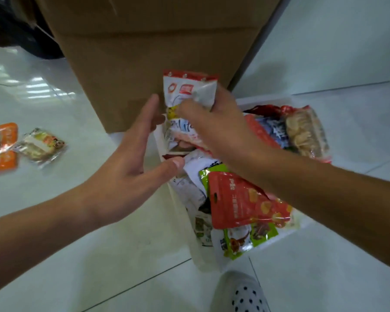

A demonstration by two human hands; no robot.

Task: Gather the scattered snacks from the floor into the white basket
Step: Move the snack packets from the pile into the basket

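Right hand (214, 131): fingers curled round a white packet with a red top edge (187, 91), held upright. A red square logo is seen on its face; the print is blurred and not readable.

Left hand (126, 167): fingers straight and spread wide, nothing held, palm turned toward the packet just beside it.

White basket (266, 100): located directly under the right hand and forearm, filled with snacks. A red pouch (239, 199) bearing Chinese characters (illegible) is laid over a green packet (245, 242); a clear bag of pale crisps (306, 131) is noted beyond the right wrist.

On the floor (99, 255), well left of the left hand, an orange packet (2, 145) and a clear packet (41, 145) are seen side by side. A cardboard box (144, 52) stands beyond both hands.
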